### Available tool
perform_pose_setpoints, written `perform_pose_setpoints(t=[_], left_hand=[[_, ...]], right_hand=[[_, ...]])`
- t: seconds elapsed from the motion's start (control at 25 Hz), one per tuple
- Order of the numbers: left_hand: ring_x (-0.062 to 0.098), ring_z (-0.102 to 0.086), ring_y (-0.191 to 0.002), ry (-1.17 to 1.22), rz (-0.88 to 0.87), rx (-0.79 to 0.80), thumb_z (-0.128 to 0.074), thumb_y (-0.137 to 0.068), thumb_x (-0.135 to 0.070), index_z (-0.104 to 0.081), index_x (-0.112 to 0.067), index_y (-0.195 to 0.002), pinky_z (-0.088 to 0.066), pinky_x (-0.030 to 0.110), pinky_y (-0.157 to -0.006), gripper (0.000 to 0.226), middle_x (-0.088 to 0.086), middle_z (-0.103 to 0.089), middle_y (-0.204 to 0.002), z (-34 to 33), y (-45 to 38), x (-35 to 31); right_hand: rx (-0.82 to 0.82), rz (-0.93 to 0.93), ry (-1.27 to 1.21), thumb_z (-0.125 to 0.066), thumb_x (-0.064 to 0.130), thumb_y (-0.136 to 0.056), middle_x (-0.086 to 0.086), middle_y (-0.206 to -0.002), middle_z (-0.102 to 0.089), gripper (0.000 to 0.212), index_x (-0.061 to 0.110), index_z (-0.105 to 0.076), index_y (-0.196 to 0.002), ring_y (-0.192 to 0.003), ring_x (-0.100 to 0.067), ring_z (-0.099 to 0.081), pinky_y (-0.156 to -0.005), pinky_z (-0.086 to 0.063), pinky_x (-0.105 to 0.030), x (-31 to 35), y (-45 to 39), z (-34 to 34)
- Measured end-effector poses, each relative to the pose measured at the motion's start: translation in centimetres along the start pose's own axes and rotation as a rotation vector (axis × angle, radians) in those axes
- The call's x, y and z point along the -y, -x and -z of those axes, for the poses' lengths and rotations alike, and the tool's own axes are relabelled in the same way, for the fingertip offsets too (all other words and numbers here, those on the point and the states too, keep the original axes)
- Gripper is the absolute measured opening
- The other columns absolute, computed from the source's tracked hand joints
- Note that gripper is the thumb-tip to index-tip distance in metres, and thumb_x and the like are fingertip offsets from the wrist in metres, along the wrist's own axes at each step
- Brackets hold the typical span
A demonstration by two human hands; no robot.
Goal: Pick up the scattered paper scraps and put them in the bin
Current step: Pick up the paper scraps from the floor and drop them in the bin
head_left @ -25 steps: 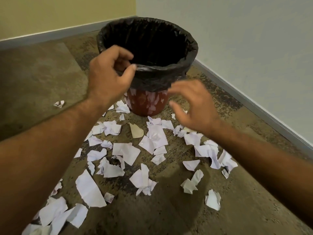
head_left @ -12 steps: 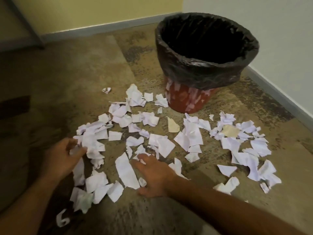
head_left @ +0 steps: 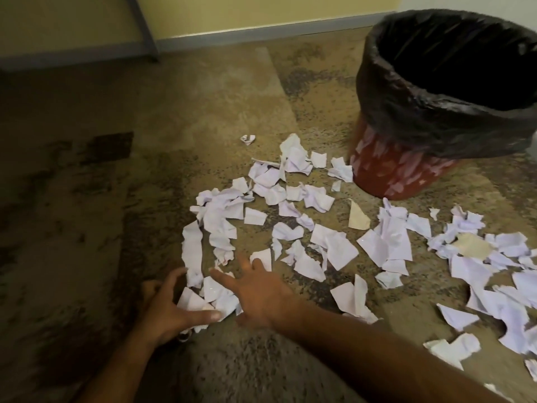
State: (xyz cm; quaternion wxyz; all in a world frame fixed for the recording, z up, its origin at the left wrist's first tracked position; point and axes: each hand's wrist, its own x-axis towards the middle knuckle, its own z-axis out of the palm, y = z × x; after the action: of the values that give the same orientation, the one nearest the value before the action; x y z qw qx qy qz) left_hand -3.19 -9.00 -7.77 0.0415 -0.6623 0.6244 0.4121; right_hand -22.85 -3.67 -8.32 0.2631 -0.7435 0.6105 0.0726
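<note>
floor (head_left: 203,112): mottled brown carpet, dark stains at left; yellow wall (head_left: 261,10) with grey skirting behind. one bin (head_left: 389,175), red, lined with a black bag (head_left: 436,117), upright at far right. paper scraps (head_left: 334,248): several dozen, too many to count, white with two tan pieces, all on the floor beside the bin. two hands: left hand (head_left: 165,309) and right hand (head_left: 261,295), fingers spread apart, flanking and touching the nearest scraps.
</note>
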Motion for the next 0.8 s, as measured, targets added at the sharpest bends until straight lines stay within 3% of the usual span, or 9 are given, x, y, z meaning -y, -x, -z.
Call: perform_pose_setpoints(t=[0.12,0.2,0.28,0.36,0.52,0.68,0.8], left_hand=[[0.025,-0.041,-0.124,-0.010,-0.064,-0.020,-0.098,-0.040,-0.039,-0.050,-0.048,-0.126,-0.045,0.038,-0.101,0.100,-0.004,-0.028,-0.124,-1.3,0.6,0.6],[0.023,-0.049,-0.115,0.005,-0.110,-0.090,-0.096,-0.052,-0.020,-0.060,-0.043,-0.109,-0.048,0.031,-0.092,0.072,-0.003,-0.038,-0.119,-2.1,0.6,0.9],[0.021,-0.059,-0.102,-0.011,-0.161,-0.151,-0.090,-0.062,-0.008,-0.065,-0.038,-0.084,-0.048,0.024,-0.076,0.045,-0.001,-0.054,-0.108,-2.8,0.5,0.9],[0.018,-0.063,-0.089,0.027,-0.184,-0.195,-0.086,-0.068,-0.003,-0.067,-0.033,-0.071,-0.052,0.026,-0.070,0.035,-0.005,-0.064,-0.095,-3.4,0.3,0.9],[0.017,-0.066,-0.078,0.213,-0.196,-0.246,-0.086,-0.069,-0.004,-0.072,-0.026,-0.070,-0.057,0.037,-0.072,0.026,-0.008,-0.070,-0.083,-2.2,0.1,-0.9],[0.025,-0.069,-0.074,0.415,-0.277,-0.323,-0.084,-0.072,-0.004,-0.073,-0.023,-0.078,-0.061,0.040,-0.064,0.023,-0.001,-0.073,-0.085,0.6,-0.1,-6.0],[0.012,-0.067,-0.059,0.457,-0.408,-0.315,-0.082,-0.076,-0.010,-0.072,-0.024,-0.089,-0.056,0.023,-0.048,0.022,-0.001,-0.072,-0.095,3.2,0.6,-12.9]], right_hand=[[-0.001,0.071,0.032,-0.063,0.028,-0.092,-0.014,-0.161,-0.014,0.068,0.041,-0.028,-0.149,-0.141,-0.039,-0.024,-0.104,-0.041,-0.053,0.4,-0.6,0.2],[-0.027,0.076,-0.005,-0.060,0.017,-0.093,-0.012,-0.155,-0.030,0.052,0.032,-0.048,-0.141,-0.135,-0.035,-0.035,-0.102,-0.044,-0.050,0.0,-0.5,0.0],[-0.065,0.078,-0.053,-0.064,0.012,-0.089,-0.011,-0.140,-0.050,0.045,0.026,-0.059,-0.132,-0.122,-0.033,-0.047,-0.095,-0.049,-0.046,-0.7,-0.3,-0.2],[-0.127,0.074,-0.085,-0.068,0.015,-0.085,-0.009,-0.124,-0.061,0.038,0.023,-0.067,-0.122,-0.109,-0.030,-0.056,-0.085,-0.051,-0.038,-1.7,-0.3,-0.4],[-0.251,0.038,-0.361,-0.074,0.015,-0.078,-0.005,-0.105,-0.073,0.029,0.019,-0.076,-0.107,-0.095,-0.024,-0.065,-0.080,-0.054,-0.034,-3.9,0.9,0.7],[-0.496,-0.012,-0.551,-0.077,0.010,-0.074,-0.003,-0.110,-0.075,0.036,0.018,-0.076,-0.109,-0.099,-0.015,-0.066,-0.087,-0.054,-0.033,-6.0,4.3,5.7],[-0.710,-0.050,-0.700,-0.079,0.001,-0.072,0.000,-0.104,-0.076,0.037,0.016,-0.076,-0.106,-0.089,-0.013,-0.070,-0.078,-0.059,-0.030,-7.1,8.1,12.0]])
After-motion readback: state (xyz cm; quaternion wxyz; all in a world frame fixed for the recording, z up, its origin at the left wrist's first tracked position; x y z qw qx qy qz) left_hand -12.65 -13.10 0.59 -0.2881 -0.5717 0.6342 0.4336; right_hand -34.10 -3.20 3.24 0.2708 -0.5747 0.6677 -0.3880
